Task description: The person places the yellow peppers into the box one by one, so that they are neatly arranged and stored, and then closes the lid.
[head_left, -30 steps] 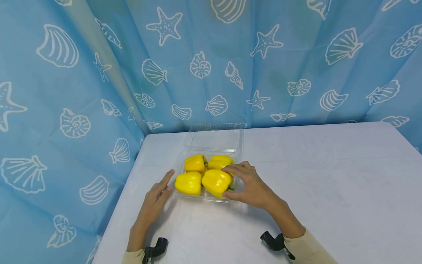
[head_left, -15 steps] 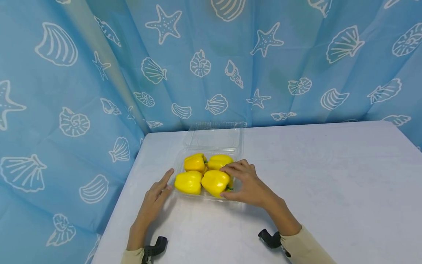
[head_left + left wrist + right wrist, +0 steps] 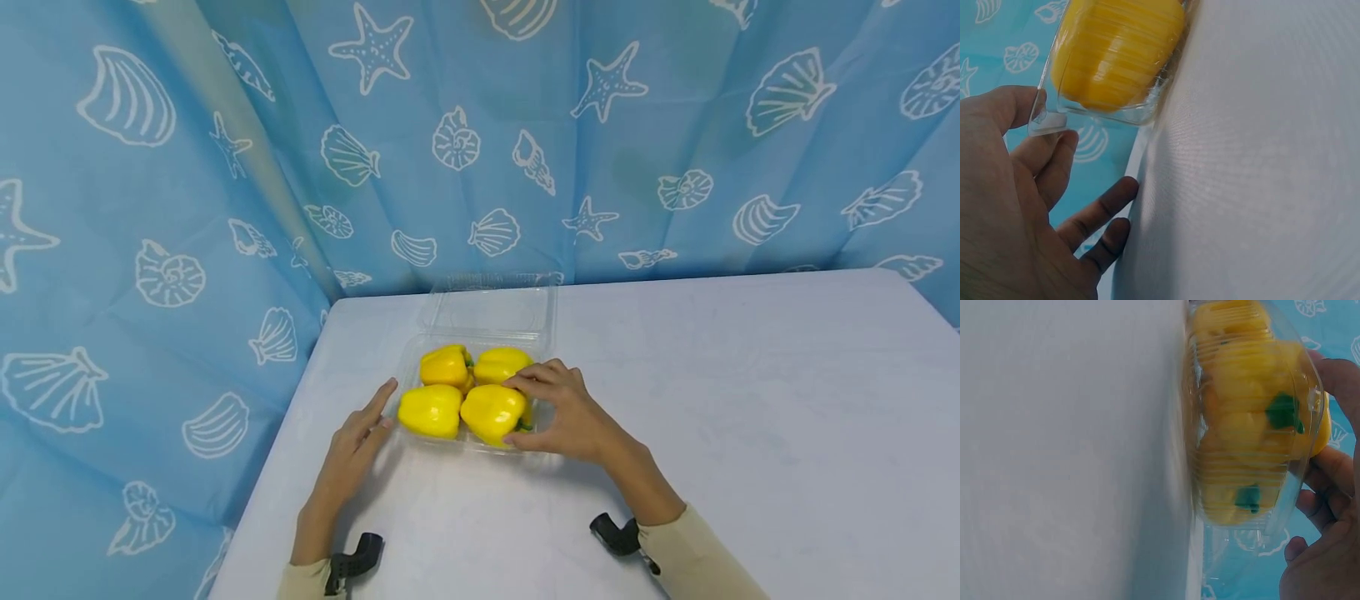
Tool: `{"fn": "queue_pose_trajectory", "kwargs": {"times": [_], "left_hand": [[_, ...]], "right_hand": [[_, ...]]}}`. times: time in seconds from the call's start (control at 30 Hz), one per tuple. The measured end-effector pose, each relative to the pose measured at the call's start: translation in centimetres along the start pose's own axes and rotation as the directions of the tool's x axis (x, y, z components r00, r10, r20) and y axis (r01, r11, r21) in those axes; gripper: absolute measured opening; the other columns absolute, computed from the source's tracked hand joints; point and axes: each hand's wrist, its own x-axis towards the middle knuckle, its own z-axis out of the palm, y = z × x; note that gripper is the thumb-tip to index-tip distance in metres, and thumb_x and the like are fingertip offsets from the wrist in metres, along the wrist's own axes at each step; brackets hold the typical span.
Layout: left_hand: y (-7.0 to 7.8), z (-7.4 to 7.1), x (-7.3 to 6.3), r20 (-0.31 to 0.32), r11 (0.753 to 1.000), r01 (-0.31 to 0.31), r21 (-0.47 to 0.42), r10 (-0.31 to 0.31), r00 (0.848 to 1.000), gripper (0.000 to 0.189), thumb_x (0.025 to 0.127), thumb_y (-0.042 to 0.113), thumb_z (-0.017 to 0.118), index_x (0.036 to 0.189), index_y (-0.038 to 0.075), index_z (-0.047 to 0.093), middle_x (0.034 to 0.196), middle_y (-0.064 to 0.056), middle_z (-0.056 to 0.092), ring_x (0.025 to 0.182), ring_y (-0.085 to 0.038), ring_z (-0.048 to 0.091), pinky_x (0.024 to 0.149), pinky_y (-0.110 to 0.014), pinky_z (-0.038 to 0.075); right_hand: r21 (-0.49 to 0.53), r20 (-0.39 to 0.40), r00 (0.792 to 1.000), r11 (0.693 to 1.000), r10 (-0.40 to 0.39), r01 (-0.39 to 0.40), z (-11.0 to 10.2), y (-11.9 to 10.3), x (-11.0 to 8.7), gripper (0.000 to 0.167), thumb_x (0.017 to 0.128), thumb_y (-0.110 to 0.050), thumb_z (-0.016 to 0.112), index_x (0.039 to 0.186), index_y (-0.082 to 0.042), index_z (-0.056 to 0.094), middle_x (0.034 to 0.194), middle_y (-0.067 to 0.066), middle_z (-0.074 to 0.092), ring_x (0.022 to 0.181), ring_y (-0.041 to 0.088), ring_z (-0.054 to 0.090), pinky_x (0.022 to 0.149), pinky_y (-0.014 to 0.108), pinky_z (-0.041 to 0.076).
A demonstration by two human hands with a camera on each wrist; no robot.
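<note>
Several yellow bell peppers sit in a clear plastic clamshell container (image 3: 427, 442), its lid (image 3: 491, 310) folded back. My right hand (image 3: 573, 421) holds the front right bell pepper (image 3: 491, 412) between thumb and fingers, at its green stem end. In the right wrist view, the thumb and fingers reach over the container's wall to that pepper. My left hand (image 3: 351, 454) is at the container's left side. The left wrist view shows its thumb and a finger pinching the container's corner rim (image 3: 1054, 122), the other fingers spread below.
The container stands on a white-covered table (image 3: 720, 400), towards its left side. A blue curtain (image 3: 525, 100) with white shells and starfish hangs behind and to the left. Black wrist mounts (image 3: 358, 557) are on both forearms.
The head view has shifted slightly downwards. Both hands keep nearly the same place, the right one still on the front right bell pepper.
</note>
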Motion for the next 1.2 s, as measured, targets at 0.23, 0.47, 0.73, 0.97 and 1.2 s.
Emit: {"fn": "queue_pose_trajectory", "kwargs": {"times": [0.23, 0.47, 0.73, 0.97, 1.2], "left_hand": [[-0.1, 0.1, -0.2, -0.004, 1.000, -0.001, -0.001, 0.001, 1.000, 0.051, 0.105, 0.027, 0.050, 0.155, 0.030, 0.039, 0.154, 0.004, 0.044, 0.104, -0.021, 0.057, 0.087, -0.049, 0.047], [0.1, 0.0, -0.5, 0.008, 1.000, 0.023, -0.016, -0.023, 1.000, 0.050, 0.106, 0.027, 0.048, 0.155, 0.030, 0.039, 0.155, 0.003, 0.043, 0.116, -0.027, 0.056, 0.096, -0.056, 0.045], [0.2, -0.1, -0.2, 0.011, 1.000, 0.017, -0.022, -0.017, 1.000, 0.050, 0.106, 0.027, 0.047, 0.155, 0.031, 0.038, 0.156, 0.004, 0.041, 0.123, -0.029, 0.053, 0.099, -0.058, 0.042], [0.1, 0.0, 0.3, 0.018, 1.000, 0.001, -0.027, 0.000, 1.000, 0.050, 0.107, 0.027, 0.047, 0.156, 0.033, 0.037, 0.156, 0.005, 0.041, 0.122, -0.028, 0.053, 0.098, -0.057, 0.043], [0.1, 0.0, 0.1, 0.007, 0.999, 0.033, -0.028, -0.033, 0.999, 0.049, 0.106, 0.028, 0.047, 0.155, 0.034, 0.039, 0.155, 0.005, 0.042, 0.124, -0.030, 0.053, 0.098, -0.058, 0.043]], "right_hand": [[0.008, 0.021, 1.000, 1.000, -0.020, 0.020, 0.0, -0.1, -0.1, 0.062, 0.075, -0.040, 0.088, 0.130, -0.020, 0.067, 0.127, -0.007, 0.057, 0.117, 0.015, 0.042, 0.093, 0.045, 0.029], [0.032, 0.061, 0.998, 0.999, -0.008, 0.006, 0.1, -0.6, -0.3, 0.062, 0.077, -0.043, 0.086, 0.130, -0.021, 0.064, 0.128, -0.007, 0.054, 0.119, 0.015, 0.041, 0.097, 0.048, 0.029], [0.032, 0.019, 1.000, 0.999, -0.022, 0.022, 0.1, -0.9, -0.2, 0.054, 0.079, -0.040, 0.085, 0.126, -0.019, 0.067, 0.124, -0.006, 0.057, 0.115, 0.016, 0.043, 0.096, 0.048, 0.032], [-0.046, -0.024, 0.996, 0.995, -0.085, 0.084, 0.1, -0.6, -0.2, 0.054, 0.077, -0.040, 0.086, 0.122, -0.015, 0.070, 0.117, -0.007, 0.058, 0.108, 0.014, 0.044, 0.089, 0.040, 0.035], [-0.083, 0.023, 0.988, 0.985, -0.152, 0.153, 0.8, -0.5, 0.3, 0.056, 0.078, -0.044, 0.084, 0.125, -0.016, 0.070, 0.114, -0.008, 0.057, 0.107, 0.013, 0.044, 0.089, 0.038, 0.039]]}}
